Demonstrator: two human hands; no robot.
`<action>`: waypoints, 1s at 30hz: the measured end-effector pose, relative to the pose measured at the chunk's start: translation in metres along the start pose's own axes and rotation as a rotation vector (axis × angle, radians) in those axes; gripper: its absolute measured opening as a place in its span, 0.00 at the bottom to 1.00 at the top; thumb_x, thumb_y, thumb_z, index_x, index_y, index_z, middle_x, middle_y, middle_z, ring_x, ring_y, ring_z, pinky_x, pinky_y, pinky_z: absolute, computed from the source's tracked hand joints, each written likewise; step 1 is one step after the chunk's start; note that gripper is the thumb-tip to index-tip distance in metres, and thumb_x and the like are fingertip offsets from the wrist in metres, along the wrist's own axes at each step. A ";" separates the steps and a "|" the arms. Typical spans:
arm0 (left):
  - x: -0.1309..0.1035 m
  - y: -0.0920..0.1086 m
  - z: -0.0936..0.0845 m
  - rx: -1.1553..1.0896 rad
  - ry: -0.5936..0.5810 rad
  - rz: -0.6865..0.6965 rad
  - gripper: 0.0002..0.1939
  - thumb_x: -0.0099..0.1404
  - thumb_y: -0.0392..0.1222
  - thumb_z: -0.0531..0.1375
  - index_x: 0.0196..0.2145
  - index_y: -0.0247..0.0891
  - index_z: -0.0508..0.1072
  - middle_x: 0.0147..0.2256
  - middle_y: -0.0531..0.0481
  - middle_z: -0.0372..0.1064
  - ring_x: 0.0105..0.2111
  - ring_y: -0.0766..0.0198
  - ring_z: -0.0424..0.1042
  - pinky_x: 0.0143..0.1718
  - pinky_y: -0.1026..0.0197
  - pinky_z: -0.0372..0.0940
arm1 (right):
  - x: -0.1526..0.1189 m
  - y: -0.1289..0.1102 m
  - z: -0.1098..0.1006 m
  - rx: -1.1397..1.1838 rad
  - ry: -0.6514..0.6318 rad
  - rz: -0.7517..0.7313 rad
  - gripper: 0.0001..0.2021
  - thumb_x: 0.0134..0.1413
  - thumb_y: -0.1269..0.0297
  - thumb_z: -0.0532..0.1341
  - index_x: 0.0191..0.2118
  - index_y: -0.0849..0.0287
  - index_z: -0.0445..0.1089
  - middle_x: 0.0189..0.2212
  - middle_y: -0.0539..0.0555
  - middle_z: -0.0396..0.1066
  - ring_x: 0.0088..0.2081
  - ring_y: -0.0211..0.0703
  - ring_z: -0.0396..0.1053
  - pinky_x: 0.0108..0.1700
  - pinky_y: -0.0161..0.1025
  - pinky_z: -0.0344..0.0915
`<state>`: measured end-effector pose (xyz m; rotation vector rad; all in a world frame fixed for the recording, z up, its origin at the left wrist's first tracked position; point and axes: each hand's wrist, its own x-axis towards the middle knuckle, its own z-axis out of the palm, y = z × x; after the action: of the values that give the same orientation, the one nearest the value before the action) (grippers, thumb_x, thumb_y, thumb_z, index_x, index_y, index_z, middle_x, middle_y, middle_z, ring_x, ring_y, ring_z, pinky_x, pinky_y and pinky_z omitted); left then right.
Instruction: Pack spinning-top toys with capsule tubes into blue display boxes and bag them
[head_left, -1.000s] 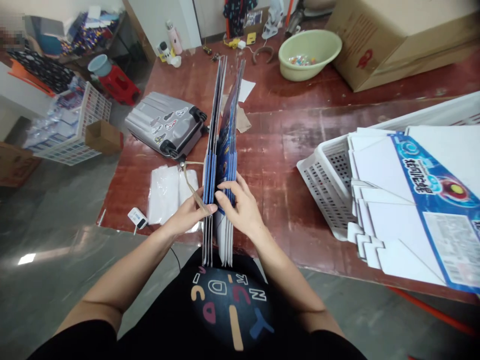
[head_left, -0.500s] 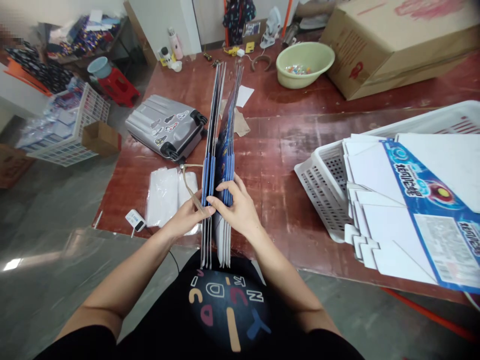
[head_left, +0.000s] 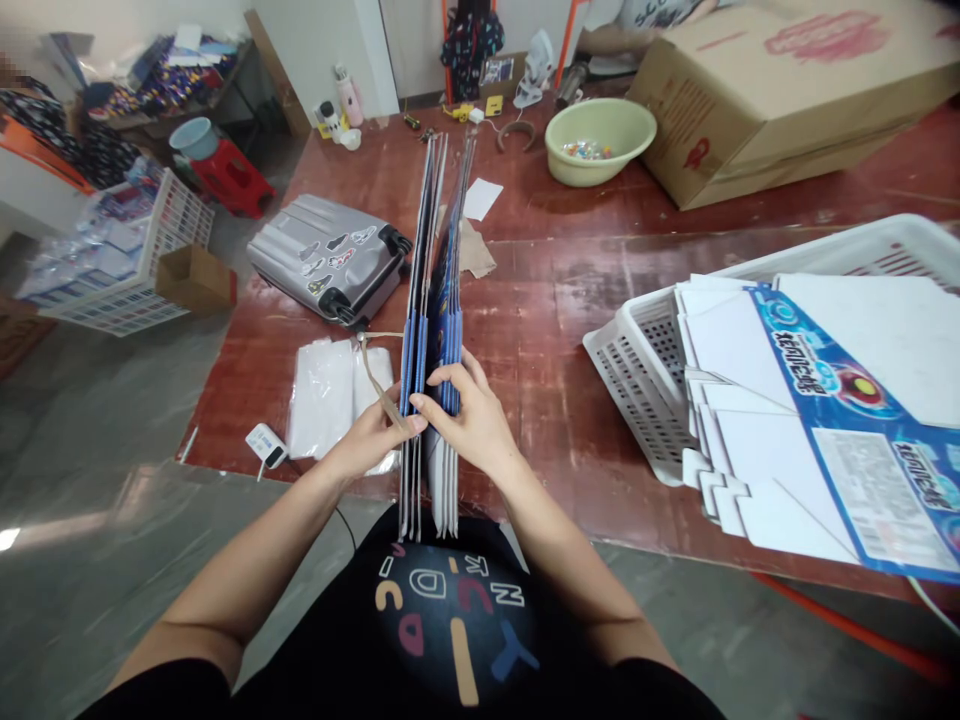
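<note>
Several flat blue-and-white cardboard sheets stand on edge in front of my body, parted into a left bundle (head_left: 415, 350) and a right bundle (head_left: 451, 340) with a narrow gap between. My left hand (head_left: 375, 435) grips the left bundle near its lower part, thumb on the near side. Around the right bundle my right hand (head_left: 472, 415) is closed, its thumb and index finger reaching into the gap. A beige strap (head_left: 379, 385) runs beside my left hand. Some fingers of both hands are hidden behind the sheets.
A small silver suitcase (head_left: 326, 258) and plastic-wrapped white packets (head_left: 322, 398) lie left. Right stands a white basket (head_left: 645, 400) with printed cardboard sheets (head_left: 750, 440). Behind are a green basin (head_left: 600, 140) and a large carton (head_left: 780, 110). A person's arm (head_left: 619, 40) shows beyond.
The view has shifted slightly, so the tabletop objects appear a little lower and farther left. Both hands keep their hold on the sheets, with hardly any movement.
</note>
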<state>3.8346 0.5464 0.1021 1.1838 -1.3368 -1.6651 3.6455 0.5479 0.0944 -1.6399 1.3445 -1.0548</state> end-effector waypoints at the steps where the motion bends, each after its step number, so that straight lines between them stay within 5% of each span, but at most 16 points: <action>1: 0.000 0.000 0.000 -0.001 0.001 -0.002 0.23 0.64 0.54 0.72 0.50 0.39 0.77 0.50 0.42 0.76 0.58 0.45 0.72 0.66 0.45 0.64 | 0.000 0.000 0.000 -0.001 -0.002 0.001 0.16 0.63 0.43 0.65 0.45 0.48 0.68 0.64 0.58 0.65 0.75 0.63 0.52 0.62 0.70 0.70; 17: -0.002 -0.010 -0.015 0.020 -0.015 -0.015 0.36 0.64 0.57 0.71 0.62 0.33 0.72 0.59 0.36 0.74 0.58 0.44 0.73 0.63 0.48 0.65 | 0.003 -0.006 0.003 -0.029 -0.047 -0.032 0.14 0.66 0.47 0.61 0.47 0.50 0.69 0.63 0.58 0.65 0.74 0.61 0.54 0.64 0.66 0.69; 19: -0.004 -0.004 -0.019 0.139 0.047 -0.012 0.35 0.64 0.58 0.68 0.60 0.31 0.72 0.55 0.35 0.76 0.56 0.44 0.75 0.62 0.47 0.67 | 0.004 -0.002 -0.001 -0.022 -0.023 -0.005 0.14 0.63 0.52 0.61 0.50 0.51 0.69 0.63 0.59 0.65 0.72 0.62 0.57 0.63 0.65 0.69; 21: -0.009 0.007 -0.029 0.362 0.150 0.033 0.35 0.63 0.55 0.66 0.61 0.30 0.71 0.54 0.36 0.76 0.54 0.44 0.75 0.61 0.46 0.68 | 0.005 0.012 -0.010 0.035 0.010 0.029 0.27 0.58 0.58 0.62 0.63 0.51 0.63 0.66 0.61 0.64 0.68 0.61 0.64 0.62 0.61 0.71; 23: -0.015 0.022 -0.041 0.639 0.262 0.083 0.39 0.63 0.52 0.65 0.68 0.34 0.65 0.59 0.38 0.73 0.56 0.45 0.75 0.63 0.45 0.67 | 0.006 0.035 -0.023 0.099 0.040 0.081 0.48 0.53 0.61 0.64 0.77 0.52 0.44 0.71 0.62 0.59 0.63 0.60 0.70 0.61 0.58 0.73; 26: -0.021 0.042 -0.051 0.977 0.316 -0.006 0.41 0.65 0.53 0.62 0.72 0.39 0.58 0.62 0.40 0.72 0.57 0.42 0.75 0.61 0.42 0.68 | 0.009 0.075 -0.043 0.131 0.107 0.229 0.63 0.50 0.59 0.66 0.79 0.59 0.21 0.74 0.66 0.54 0.64 0.64 0.70 0.66 0.63 0.68; 30: -0.016 0.052 -0.030 1.300 0.291 -0.243 0.32 0.71 0.50 0.54 0.67 0.34 0.60 0.52 0.33 0.77 0.49 0.36 0.79 0.50 0.43 0.73 | 0.003 0.099 -0.078 0.157 0.237 0.256 0.59 0.50 0.58 0.65 0.79 0.71 0.29 0.76 0.69 0.46 0.74 0.63 0.54 0.77 0.61 0.49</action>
<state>3.8669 0.5388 0.1543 2.2293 -2.1768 -0.5280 3.5373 0.5253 0.0332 -1.2201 1.5350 -1.1921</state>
